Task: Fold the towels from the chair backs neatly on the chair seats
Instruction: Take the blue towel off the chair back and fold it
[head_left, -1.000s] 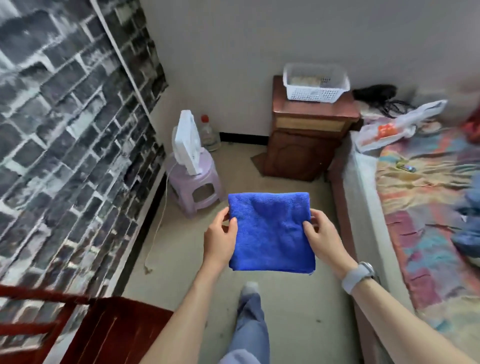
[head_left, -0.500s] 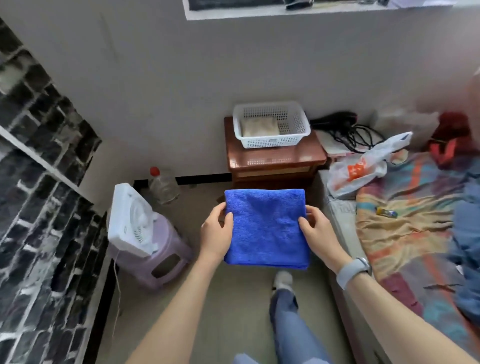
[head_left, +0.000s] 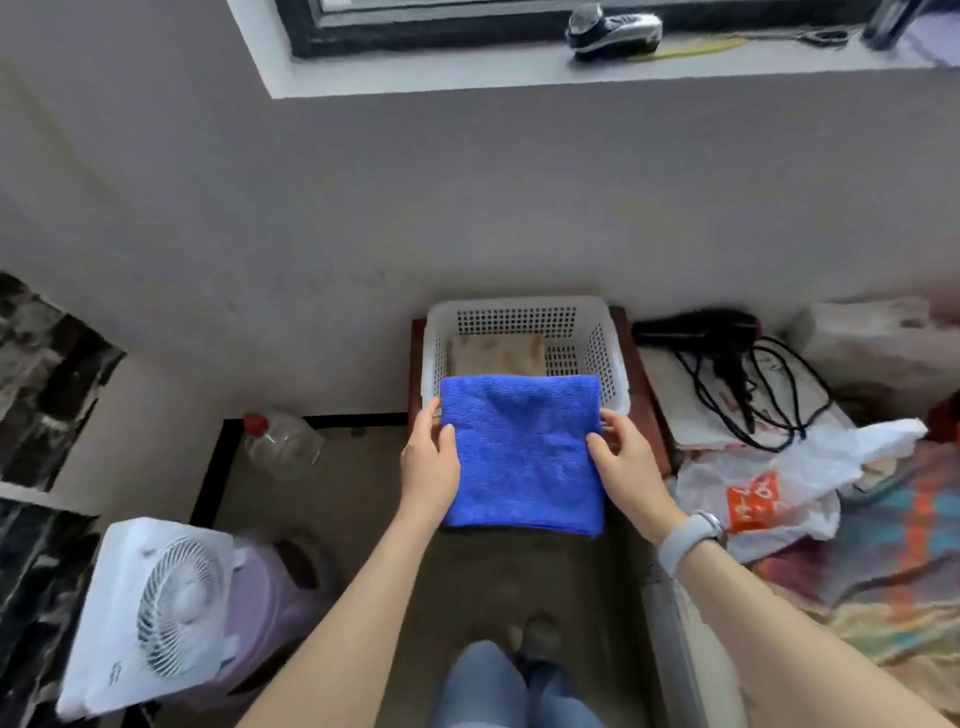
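Observation:
A folded blue towel (head_left: 522, 454) is held flat in the air in front of me. My left hand (head_left: 428, 467) grips its left edge and my right hand (head_left: 626, 465) grips its right edge, thumbs on top. The towel's far edge overlaps the near rim of a white plastic basket (head_left: 597, 338) that stands on a brown wooden cabinet (head_left: 647, 395). A folded beige towel (head_left: 496, 353) lies inside the basket. No chair is in view.
A white fan (head_left: 156, 608) sits on a lilac stool (head_left: 275, 597) at lower left, with a clear bottle (head_left: 280, 441) behind it. A bed (head_left: 883, 571) with a white plastic bag (head_left: 779, 493) and a black hair dryer (head_left: 701, 327) lies to the right. My leg (head_left: 498, 686) is below.
I have stepped toward the cabinet with the folded blue towel held in both hands. The basket is now much nearer, and the red chair at lower left has left the view.

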